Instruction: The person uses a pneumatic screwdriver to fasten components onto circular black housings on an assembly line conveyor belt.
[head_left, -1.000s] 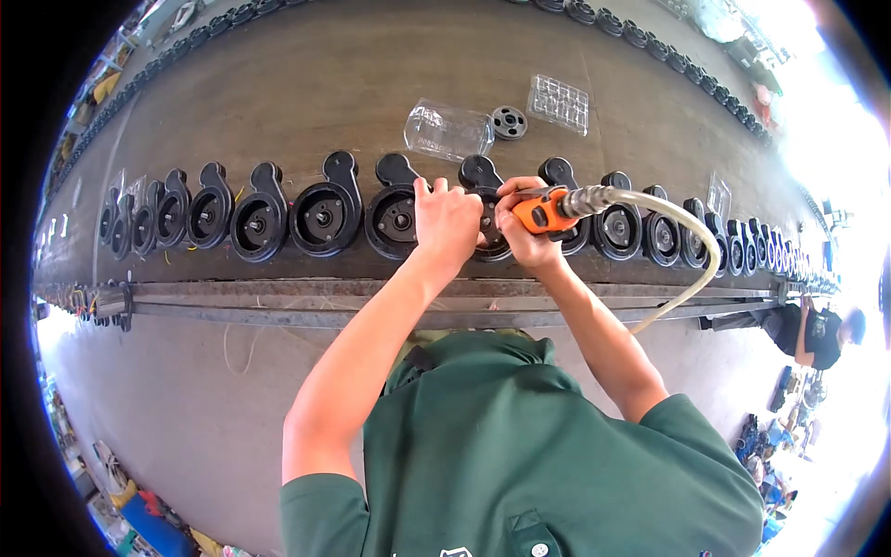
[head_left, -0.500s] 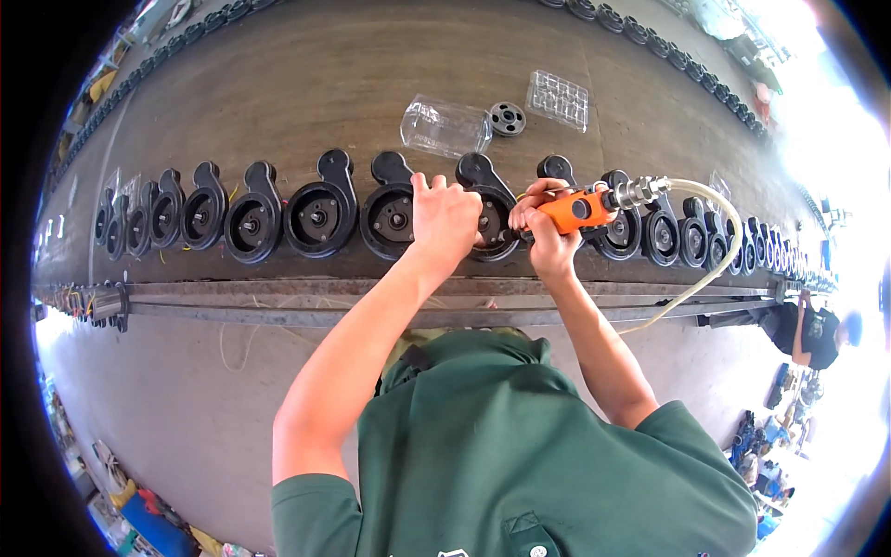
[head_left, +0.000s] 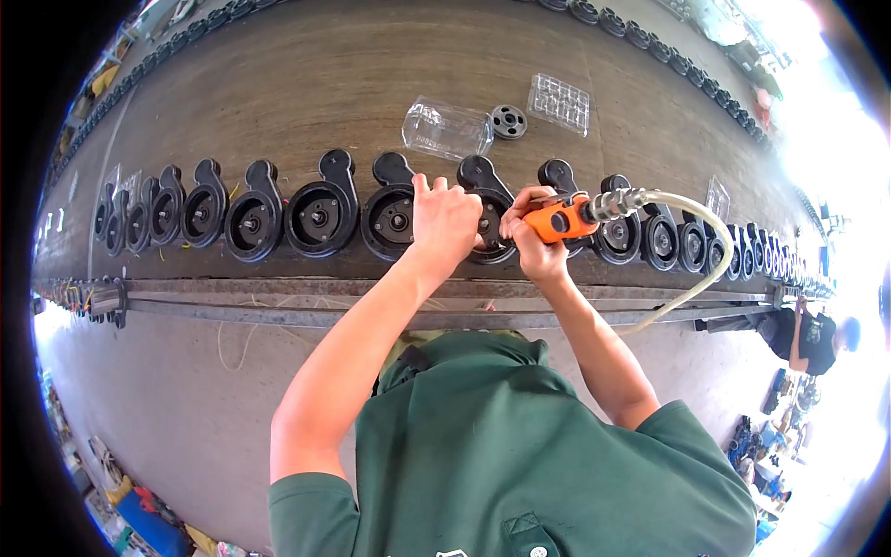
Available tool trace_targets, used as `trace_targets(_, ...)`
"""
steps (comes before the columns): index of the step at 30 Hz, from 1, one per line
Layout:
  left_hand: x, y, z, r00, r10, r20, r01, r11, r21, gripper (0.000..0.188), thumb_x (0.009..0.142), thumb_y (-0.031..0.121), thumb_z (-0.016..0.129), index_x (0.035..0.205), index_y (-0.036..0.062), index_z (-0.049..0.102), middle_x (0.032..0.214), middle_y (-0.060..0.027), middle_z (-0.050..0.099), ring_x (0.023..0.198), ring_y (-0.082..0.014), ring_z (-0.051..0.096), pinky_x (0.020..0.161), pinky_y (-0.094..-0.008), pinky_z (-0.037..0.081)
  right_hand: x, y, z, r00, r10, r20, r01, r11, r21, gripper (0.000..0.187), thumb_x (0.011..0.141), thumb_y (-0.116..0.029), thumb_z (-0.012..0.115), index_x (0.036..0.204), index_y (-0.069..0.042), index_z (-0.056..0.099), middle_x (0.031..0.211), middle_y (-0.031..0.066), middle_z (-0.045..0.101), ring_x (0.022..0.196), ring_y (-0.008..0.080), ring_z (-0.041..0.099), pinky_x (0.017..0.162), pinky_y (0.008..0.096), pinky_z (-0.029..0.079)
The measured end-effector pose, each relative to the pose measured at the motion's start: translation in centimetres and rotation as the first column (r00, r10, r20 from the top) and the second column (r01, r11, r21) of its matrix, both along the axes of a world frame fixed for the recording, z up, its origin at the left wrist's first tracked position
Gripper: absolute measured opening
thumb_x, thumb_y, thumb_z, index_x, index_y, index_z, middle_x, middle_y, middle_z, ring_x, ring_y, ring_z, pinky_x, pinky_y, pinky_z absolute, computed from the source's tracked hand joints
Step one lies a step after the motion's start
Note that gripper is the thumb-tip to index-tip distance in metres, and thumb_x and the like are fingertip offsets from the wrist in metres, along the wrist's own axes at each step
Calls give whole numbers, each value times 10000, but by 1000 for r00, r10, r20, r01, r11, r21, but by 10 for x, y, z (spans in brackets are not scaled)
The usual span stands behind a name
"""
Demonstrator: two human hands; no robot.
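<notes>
My right hand [head_left: 536,239] grips one orange tool [head_left: 564,219] at a housing's [head_left: 476,171] right side, its one hose [head_left: 713,226] trailing right, likely to stay clear. My left hand [head_left: 445,221], curled at that housing's left, seems to steady it; I can't tell whether it grips. Eight more housings stand leftward along the bench [head_left: 306,88] edge, probably for reach. Beyond: one wheel [head_left: 508,122] between two clear trays [head_left: 561,104].

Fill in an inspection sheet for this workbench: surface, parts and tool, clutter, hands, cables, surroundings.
Surface: brown bench, metal rail along near edge.
Parts and tool: black housings in a row; orange tool.
Clutter: clear plastic tray, clear gridded tray, dark round part beyond the row.
Hands: left hand over the row, grip hidden; right hand holds the orange tool.
Cables: pale hose on the orange tool.
Surroundings: another person, far right; mixed goods, lower left.
</notes>
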State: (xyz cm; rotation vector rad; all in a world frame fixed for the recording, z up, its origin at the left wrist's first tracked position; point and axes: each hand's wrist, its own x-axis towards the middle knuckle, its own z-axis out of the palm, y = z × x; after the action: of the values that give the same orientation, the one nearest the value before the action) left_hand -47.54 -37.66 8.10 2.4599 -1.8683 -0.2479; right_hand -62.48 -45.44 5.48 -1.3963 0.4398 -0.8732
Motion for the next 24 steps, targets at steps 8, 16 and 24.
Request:
trace_targets(8, 1, 2, -7, 999, 20, -32, -22, 996, -86, 320, 639, 386, 907, 835, 165, 784, 854, -45, 743, 984, -243, 678, 1027, -496, 395, 11, 7, 4, 999, -27, -36, 26, 999, -28, 216, 824, 37, 663, 1024, -17, 601, 876, 17, 610, 784, 85, 581, 706, 253, 486)
trace_targets(16, 3, 6, 1, 997, 26, -75, -30, 998, -57, 341, 715, 380, 881, 973, 176, 792, 1027, -44, 720, 1102, -251, 630, 1007, -492, 413, 11, 4, 3, 999, 30, 17, -31, 999, 17, 240, 840, 46, 650, 1064, -16, 589, 880, 15, 613, 749, 70, 585, 655, 240, 498)
trace_targets(24, -61, 86, -19, 693, 215, -688, -574, 742, -347, 271, 848, 199, 811, 1036, 42, 694, 1018, -72, 665, 985, -238, 620, 857, -364, 498, 21, -14, 34, 991, -48, 122, 47, 999, 6, 292, 861, 15, 540, 1150, 38, 502, 763, 74, 553, 666, 154, 529, 681, 339, 507)
